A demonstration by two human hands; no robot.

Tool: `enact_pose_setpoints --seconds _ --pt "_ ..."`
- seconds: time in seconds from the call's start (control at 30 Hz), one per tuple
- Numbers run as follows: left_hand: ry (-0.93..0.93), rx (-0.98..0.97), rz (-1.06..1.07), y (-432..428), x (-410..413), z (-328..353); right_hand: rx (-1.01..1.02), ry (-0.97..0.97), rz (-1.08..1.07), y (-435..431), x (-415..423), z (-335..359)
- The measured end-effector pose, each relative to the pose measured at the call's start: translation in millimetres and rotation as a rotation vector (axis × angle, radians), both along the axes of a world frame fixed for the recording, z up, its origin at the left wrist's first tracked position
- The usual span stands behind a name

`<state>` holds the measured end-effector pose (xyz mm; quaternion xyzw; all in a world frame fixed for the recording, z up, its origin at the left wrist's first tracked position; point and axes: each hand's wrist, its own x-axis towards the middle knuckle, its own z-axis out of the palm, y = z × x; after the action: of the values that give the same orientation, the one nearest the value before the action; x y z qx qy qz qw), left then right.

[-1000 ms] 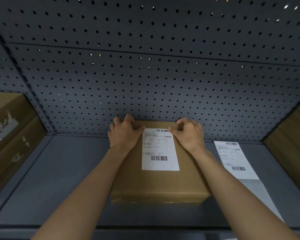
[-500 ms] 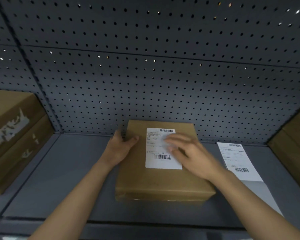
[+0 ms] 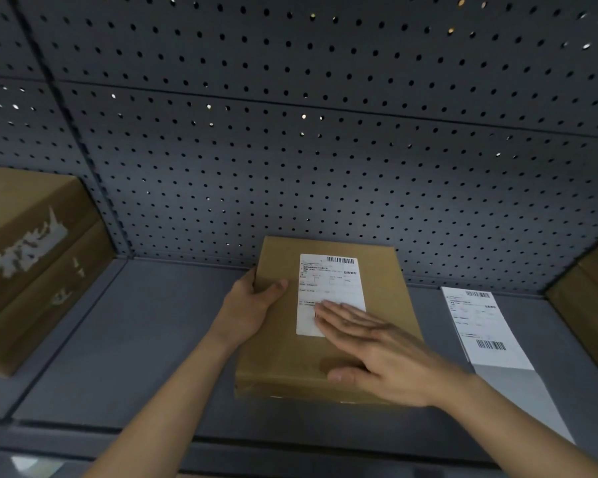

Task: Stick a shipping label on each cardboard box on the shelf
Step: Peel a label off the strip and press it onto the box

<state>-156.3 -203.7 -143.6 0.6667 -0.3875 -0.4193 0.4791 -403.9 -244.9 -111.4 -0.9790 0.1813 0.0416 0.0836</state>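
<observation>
A flat brown cardboard box (image 3: 280, 353) lies on the grey shelf (image 3: 145, 346), its far end against the pegboard. A white shipping label (image 3: 328, 284) with barcodes lies on the box's top. My left hand (image 3: 252, 305) grips the box's left edge, thumb on top. My right hand (image 3: 377, 353) lies flat with fingers spread, palm down on the box, its fingertips covering the label's lower right part.
A strip of white labels (image 3: 484, 326) lies on the shelf right of the box. A larger cardboard box (image 3: 28, 257) with torn label scraps stands at the left. Another box (image 3: 591, 301) stands at the right edge. A perforated grey back panel (image 3: 290, 150) rises behind.
Both hands have left the box's far end. My left hand slid to the left edge and gripped it. My right hand swept down over the label toward me.
</observation>
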Motion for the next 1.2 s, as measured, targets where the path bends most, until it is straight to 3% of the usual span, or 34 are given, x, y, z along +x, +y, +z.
enact_pose_setpoints --seconds 0.33,0.57,0.87,1.2 --pt "0.062 -0.003 -0.003 0.8 -1.8 3.6 0.002 0.134 -0.232 -73.1 28.2 7.1" --pt "0.067 -0.002 0.022 0.3 -3.3 4.4 -0.019 0.157 -0.271 -69.2 33.1 7.6" --pt "0.032 -0.010 0.024 -1.0 -6.2 2.7 -0.094 0.116 0.003 12.6 2.0 7.6" --pt "0.066 -0.006 0.023 0.7 -6.8 5.3 -0.051 0.150 -0.041 -7.6 0.4 12.8"
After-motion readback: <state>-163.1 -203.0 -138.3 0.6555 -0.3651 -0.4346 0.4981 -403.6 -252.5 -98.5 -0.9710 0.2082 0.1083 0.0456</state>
